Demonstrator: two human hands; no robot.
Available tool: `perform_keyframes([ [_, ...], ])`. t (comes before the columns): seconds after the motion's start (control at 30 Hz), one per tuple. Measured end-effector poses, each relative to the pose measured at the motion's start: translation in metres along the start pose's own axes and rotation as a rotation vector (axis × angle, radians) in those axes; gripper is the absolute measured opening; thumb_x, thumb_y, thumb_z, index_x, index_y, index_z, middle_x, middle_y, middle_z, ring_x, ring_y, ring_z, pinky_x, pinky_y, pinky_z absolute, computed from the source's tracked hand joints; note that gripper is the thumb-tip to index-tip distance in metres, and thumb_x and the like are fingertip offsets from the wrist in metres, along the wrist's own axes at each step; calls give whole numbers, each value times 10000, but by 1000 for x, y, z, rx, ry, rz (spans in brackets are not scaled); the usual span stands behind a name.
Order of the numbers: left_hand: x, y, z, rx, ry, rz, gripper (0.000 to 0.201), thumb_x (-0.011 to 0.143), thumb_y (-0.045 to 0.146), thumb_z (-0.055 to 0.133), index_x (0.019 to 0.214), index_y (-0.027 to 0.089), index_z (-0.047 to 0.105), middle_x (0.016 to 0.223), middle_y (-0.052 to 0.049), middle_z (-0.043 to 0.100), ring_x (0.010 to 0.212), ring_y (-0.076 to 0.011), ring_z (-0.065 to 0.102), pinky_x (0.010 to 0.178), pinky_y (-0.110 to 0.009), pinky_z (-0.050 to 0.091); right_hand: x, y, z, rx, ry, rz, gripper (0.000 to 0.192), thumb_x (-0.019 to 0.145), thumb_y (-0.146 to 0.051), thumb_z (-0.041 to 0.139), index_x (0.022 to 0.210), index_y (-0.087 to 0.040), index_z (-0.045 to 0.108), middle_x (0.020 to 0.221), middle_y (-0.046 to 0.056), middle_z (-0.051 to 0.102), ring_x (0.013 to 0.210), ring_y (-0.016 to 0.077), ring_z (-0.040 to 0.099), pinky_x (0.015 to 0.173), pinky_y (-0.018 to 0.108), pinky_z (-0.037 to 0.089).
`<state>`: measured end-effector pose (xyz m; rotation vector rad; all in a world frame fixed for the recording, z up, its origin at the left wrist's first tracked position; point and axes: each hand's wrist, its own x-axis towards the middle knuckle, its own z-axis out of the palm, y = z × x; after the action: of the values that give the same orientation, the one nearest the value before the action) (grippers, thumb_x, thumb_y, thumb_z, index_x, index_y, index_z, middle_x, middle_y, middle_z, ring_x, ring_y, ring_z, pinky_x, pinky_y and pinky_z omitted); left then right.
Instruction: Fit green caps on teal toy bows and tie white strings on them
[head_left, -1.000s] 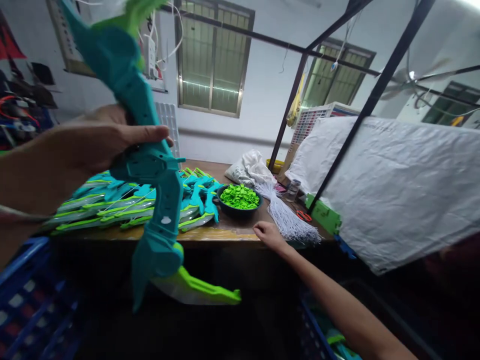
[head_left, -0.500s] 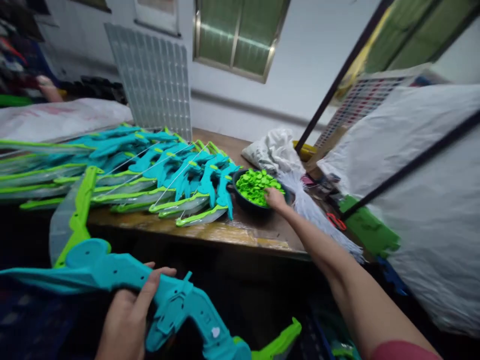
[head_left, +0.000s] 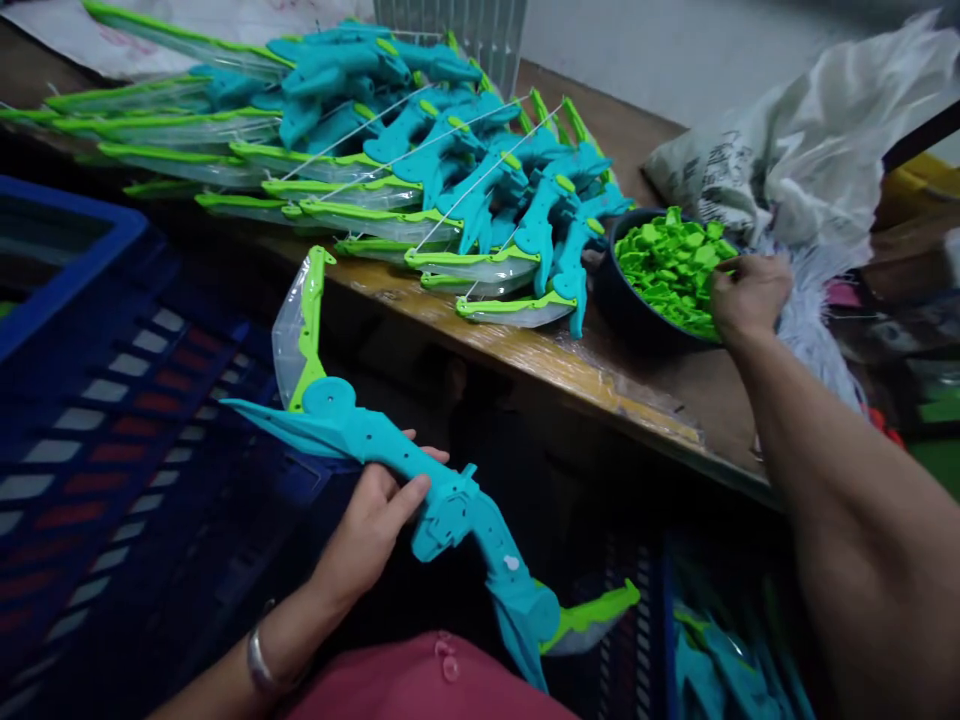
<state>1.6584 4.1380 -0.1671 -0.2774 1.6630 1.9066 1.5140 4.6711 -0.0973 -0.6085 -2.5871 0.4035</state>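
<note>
A turquoise toy bow with lime-green limb ends and clear plastic fins is gripped around its middle by my left hand. It is held in front of my body, below the table edge. My right hand reaches to the right rim of a dark bowl. Its fingers are bent in at the small bright green plastic pieces heaped there. Whether a piece is between those fingertips is hidden. Left of the bowl lies a row of similar toy bows, several with white strings.
The wooden table has a tape-covered front edge. A white sack and a bundle of white strings lie beyond the bowl. A blue crate stands at left; another crate with turquoise parts is at lower right.
The view has tilted down and come closer to the table. My right hand remains at the bowl, with its fingers at the green pieces. My left hand still holds the toy bow.
</note>
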Motion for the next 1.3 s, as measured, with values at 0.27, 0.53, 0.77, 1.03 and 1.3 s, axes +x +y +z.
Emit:
perform_keyframes([
  [0.27, -5, -8, 5, -191, 4, -29, 829, 694, 390, 848, 1338, 181, 369, 1307, -147, 661, 1177, -281, 641, 1017, -419, 532, -197, -153, -39, 653, -414, -18, 169, 899, -334, 739, 972, -183, 728, 697, 13, 677, 520, 129, 593, 486, 236, 502],
  [0.53, -16, -19, 17, -284, 39, -17, 670, 731, 347, 836, 1263, 163, 474, 1333, -120, 644, 1231, -259, 610, 1102, -433, 472, -367, -216, -33, 433, -255, -454, 200, 934, -51, 649, 1105, -151, 675, 946, 78, 644, 831, 161, 615, 691, 284, 547],
  [0.77, -13, -21, 24, -331, -28, -24, 653, 716, 337, 860, 1226, 167, 490, 1256, -86, 685, 1136, -201, 658, 1004, -319, 536, -397, -217, -9, 340, -144, -610, 277, 904, -3, 675, 1170, -76, 647, 1127, 149, 680, 1111, 277, 602, 931, 458, 584],
  [1.03, -24, -25, 25, -458, -135, -73, 767, 687, 241, 856, 1291, 207, 385, 1234, -63, 667, 1182, -192, 648, 1026, -312, 536, -398, -217, -14, 377, -173, -574, 289, 906, -3, 675, 1183, -80, 654, 1064, 136, 683, 1081, 256, 594, 888, 427, 606],
  [1.3, -23, -29, 22, -316, -166, -67, 742, 681, 253, 836, 1264, 190, 381, 1376, -149, 601, 1192, -234, 654, 1007, -363, 562, -390, -214, -21, 440, -304, -546, 271, 934, -14, 641, 1187, -112, 649, 1081, 122, 674, 1071, 236, 601, 906, 435, 585],
])
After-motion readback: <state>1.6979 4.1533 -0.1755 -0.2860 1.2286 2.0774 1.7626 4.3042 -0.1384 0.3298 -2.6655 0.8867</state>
